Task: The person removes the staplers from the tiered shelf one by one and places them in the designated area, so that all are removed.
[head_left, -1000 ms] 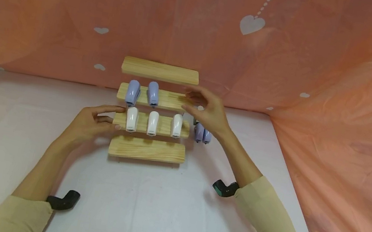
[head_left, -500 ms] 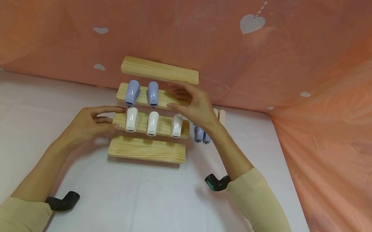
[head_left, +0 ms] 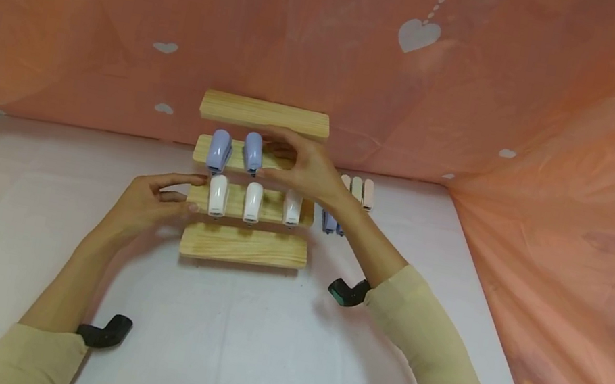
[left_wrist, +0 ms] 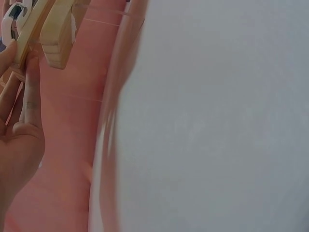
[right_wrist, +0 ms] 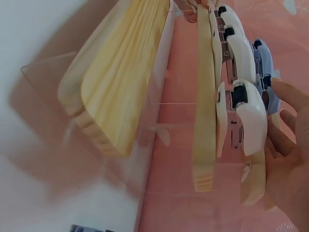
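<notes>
My left hand (head_left: pixel 141 207) grips the left end of a wooden shelf board (head_left: pixel 233 206), its fingers and thumb on either side of the wood (left_wrist: pixel 30 34). Three white staplers (head_left: pixel 253 201) stand on this board. On the board behind are two lavender staplers, one at the left (head_left: pixel 219 150) and one near the middle (head_left: pixel 253 149). My right hand (head_left: pixel 311 172) reaches over from the right, thumb and fingers spread at the near and far ends of the middle lavender stapler. In the right wrist view, a fingertip (right_wrist: pixel 276 83) lies right at that stapler (right_wrist: pixel 273 99).
The tiered rack has a bare front board (head_left: pixel 244 248), a bare top board (head_left: pixel 265 114) and clear plastic supports. Right of it on the white table, lavender staplers (head_left: pixel 329 222) lie partly behind my forearm, with pink (head_left: pixel 368 194) and pale ones further back. An orange curtain (head_left: pixel 310 35) hangs behind.
My right hand has moved left along the second board, from its right end to the middle lavender stapler. The left hand keeps its hold, and the staplers on the rack stand where they were.
</notes>
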`<state>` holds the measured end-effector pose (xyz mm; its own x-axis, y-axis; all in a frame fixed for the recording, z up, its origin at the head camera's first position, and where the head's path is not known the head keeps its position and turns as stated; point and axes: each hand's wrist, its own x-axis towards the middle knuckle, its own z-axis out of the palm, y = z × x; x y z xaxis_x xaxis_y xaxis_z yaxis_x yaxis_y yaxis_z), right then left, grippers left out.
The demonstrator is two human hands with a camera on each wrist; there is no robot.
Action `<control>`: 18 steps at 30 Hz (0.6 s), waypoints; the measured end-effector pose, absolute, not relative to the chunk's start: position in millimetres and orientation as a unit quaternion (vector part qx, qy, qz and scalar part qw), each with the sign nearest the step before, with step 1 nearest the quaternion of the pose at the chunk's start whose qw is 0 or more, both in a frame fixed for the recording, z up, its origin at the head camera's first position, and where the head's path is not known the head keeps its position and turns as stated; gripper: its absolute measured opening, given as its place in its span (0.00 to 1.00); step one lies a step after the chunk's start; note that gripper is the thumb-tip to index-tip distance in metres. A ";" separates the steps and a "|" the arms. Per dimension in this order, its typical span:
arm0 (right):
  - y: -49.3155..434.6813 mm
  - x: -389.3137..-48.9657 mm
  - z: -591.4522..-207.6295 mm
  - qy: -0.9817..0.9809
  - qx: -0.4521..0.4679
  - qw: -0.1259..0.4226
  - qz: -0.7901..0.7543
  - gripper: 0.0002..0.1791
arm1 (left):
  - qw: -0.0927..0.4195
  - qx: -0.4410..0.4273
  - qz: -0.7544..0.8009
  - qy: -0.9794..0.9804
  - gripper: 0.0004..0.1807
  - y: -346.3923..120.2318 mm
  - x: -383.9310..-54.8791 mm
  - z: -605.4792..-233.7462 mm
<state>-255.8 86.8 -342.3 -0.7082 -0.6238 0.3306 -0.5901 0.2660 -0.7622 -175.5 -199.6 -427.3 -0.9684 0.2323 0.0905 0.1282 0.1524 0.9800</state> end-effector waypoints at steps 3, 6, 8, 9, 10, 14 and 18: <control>83.7 -256.3 -341.2 0.801 -0.386 0.018 -0.458 0.37 | 0.043 0.119 0.640 0.758 0.27 -200.0 -175.3 -427.2; 80.2 -255.8 -340.1 0.818 -0.389 0.003 -0.424 0.38 | 0.045 0.123 0.644 0.754 0.27 -200.8 -174.8 -427.3; 78.3 -255.3 -339.5 0.829 -0.386 -0.006 -0.404 0.38 | 0.044 0.125 0.644 0.753 0.27 -201.3 -174.5 -427.4; 77.4 -255.0 -339.3 0.833 -0.384 -0.006 -0.399 0.38 | 0.044 0.126 0.645 0.752 0.27 -201.6 -174.5 -427.6; 76.8 -254.6 -339.1 0.836 -0.381 -0.007 -0.395 0.38 | 0.044 0.127 0.646 0.751 0.27 -201.7 -174.4 -427.7; 75.4 -253.4 -338.8 0.836 -0.372 0.001 -0.403 0.36 | 0.044 0.127 0.653 0.745 0.27 -202.0 -173.8 -428.4; 75.8 -252.5 -339.2 0.838 -0.370 -0.009 -0.401 0.36 | 0.048 0.127 0.667 0.732 0.27 -202.0 -172.8 -428.8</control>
